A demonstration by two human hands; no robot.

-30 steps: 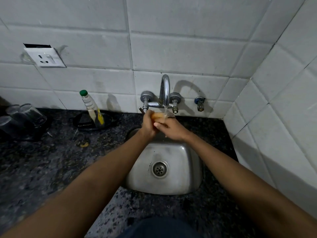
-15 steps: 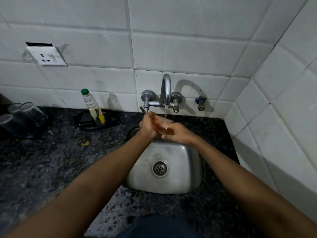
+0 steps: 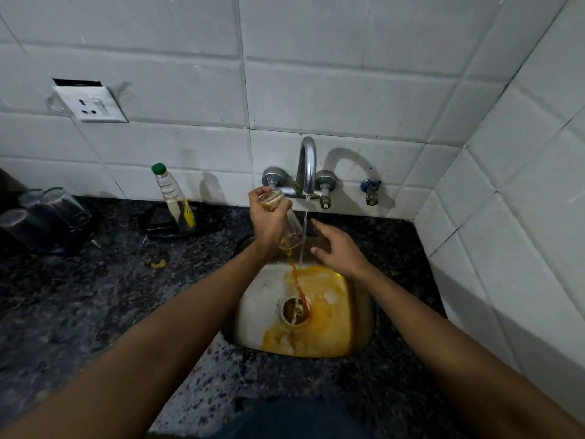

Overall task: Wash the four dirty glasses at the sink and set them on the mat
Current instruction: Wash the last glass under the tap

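**Glass tipped over, brown rinse water going down the drain**

From the head view: half a second ago both hands cupped the glass under the tap, mouth up, filling. Now the left hand (image 3: 269,223) alone has it, fingers wrapped tight round the upper body of the glass (image 3: 286,224), and the right hand (image 3: 337,248) has let go and hovers just beside it, fingers spread and loosely curled, holding nothing. The glass is above the back of the sink (image 3: 361,318), just left of the water stream from the tap (image 3: 307,166).

Its long axis now runs steeply, base up by the thumb near the tap handles, mouth pointing down and slightly right toward the basin. A brown stream (image 3: 297,280) pours from the mouth to the drain (image 3: 294,310), and the basin floor is stained orange.

I'd say this is the first rinse-out of this glass, not a finished wash; residue likely remains. 3 or so glasses (image 3: 44,213) stand far left on what looks like the dark mat (image 3: 79,239), though it's dim there.
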